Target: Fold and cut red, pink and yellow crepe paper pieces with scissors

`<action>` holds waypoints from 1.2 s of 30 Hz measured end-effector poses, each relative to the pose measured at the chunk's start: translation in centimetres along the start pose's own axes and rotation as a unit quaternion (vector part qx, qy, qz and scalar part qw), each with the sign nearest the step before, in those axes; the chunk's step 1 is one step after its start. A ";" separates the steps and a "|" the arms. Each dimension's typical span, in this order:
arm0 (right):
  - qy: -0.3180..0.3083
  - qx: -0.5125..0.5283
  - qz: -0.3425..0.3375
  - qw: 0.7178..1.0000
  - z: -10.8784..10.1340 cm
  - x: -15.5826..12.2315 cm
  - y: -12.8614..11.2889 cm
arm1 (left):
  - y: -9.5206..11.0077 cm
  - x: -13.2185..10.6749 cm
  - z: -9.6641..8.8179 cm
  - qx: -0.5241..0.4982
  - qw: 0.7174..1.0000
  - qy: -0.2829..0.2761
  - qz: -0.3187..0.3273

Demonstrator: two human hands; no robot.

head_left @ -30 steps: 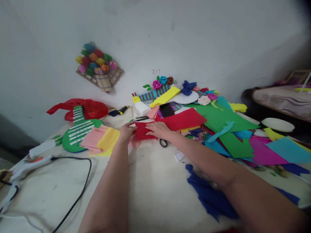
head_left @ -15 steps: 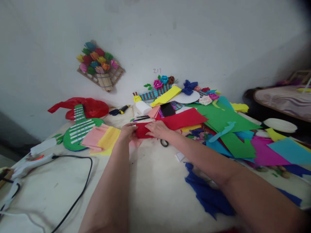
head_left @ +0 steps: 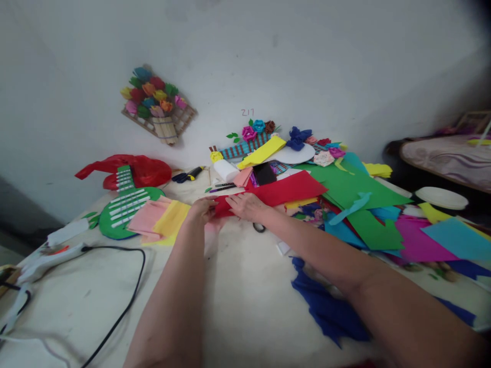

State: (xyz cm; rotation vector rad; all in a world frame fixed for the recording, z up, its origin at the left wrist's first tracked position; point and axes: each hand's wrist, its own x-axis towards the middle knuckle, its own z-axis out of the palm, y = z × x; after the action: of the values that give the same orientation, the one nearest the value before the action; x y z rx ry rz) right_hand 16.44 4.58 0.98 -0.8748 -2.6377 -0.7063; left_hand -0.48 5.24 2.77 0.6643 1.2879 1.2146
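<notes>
A long strip of red crepe paper [head_left: 288, 188] lies across the table in front of me. My left hand [head_left: 202, 209] is at its left end, fingers closed on the paper's edge; the fingertips are partly hidden. Just to the right, my right hand [head_left: 246, 206] rests on top of the same strip with its fingers stretched over the paper. Below my right wrist is a small black ring [head_left: 259, 227], perhaps a tape roll. Pens [head_left: 223, 188] lie just beyond the hands, and folded pink paper [head_left: 148, 219] and yellow paper [head_left: 173, 217] are left of them.
A green guitar-shaped craft [head_left: 125, 209] and a white glue gun [head_left: 53, 263] with a black cord are at left. Scissors [head_left: 187, 175] lie further back. Sheets of green paper [head_left: 368, 186] and other colours pile at right, with torn blue paper [head_left: 328, 304] nearer me.
The left end of the red paper between my hands looks slightly narrower, its near edge a little higher. My right fingers have shifted slightly left. The other things stay put.
</notes>
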 end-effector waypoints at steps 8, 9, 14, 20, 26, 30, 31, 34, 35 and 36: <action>-0.007 0.002 0.002 1.000 -0.1 0.2 0.3 | 0.6 -1.3 0.7 0.002 1.000 0.022 -0.021; -0.008 0.008 0.008 1.000 -0.2 0.3 0.3 | 0.6 -1.3 0.7 0.003 1.000 0.021 -0.009; -0.029 0.042 0.057 0.997 -0.9 0.7 0.3 | 0.4 -1.4 0.2 0.077 0.992 -0.007 0.104; -0.023 0.091 0.105 0.990 -0.8 1.0 0.9 | 0.6 -1.4 -0.6 0.249 0.889 -0.060 0.381; -0.014 0.106 0.158 0.982 -1.3 1.4 1.0 | -0.3 -0.5 -0.7 0.253 0.889 -0.142 0.354; -0.008 0.111 0.178 0.978 -1.9 1.6 1.5 | 0.0 -0.5 -0.2 0.232 0.903 -0.091 0.350; -0.007 0.112 0.181 0.977 -2.0 1.5 1.8 | 0.2 -0.7 0.0 0.221 0.907 -0.078 0.349; -0.006 0.109 0.182 0.977 -2.4 0.6 2.9 | 0.9 -1.5 0.3 0.184 0.918 -0.040 0.349; -0.010 0.107 0.181 0.977 -2.5 0.1 3.3 | 1.1 -1.7 0.4 0.175 0.918 -0.029 0.354; -0.016 0.105 0.182 0.978 -2.5 -0.5 3.8 | 1.2 -1.8 0.4 0.169 0.917 -0.021 0.361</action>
State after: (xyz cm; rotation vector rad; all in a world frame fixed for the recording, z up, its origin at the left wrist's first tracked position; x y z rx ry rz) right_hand 19.39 5.68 4.26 -1.2643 -2.4205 -0.3182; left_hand -0.13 4.01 4.58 1.5045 1.2648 1.5547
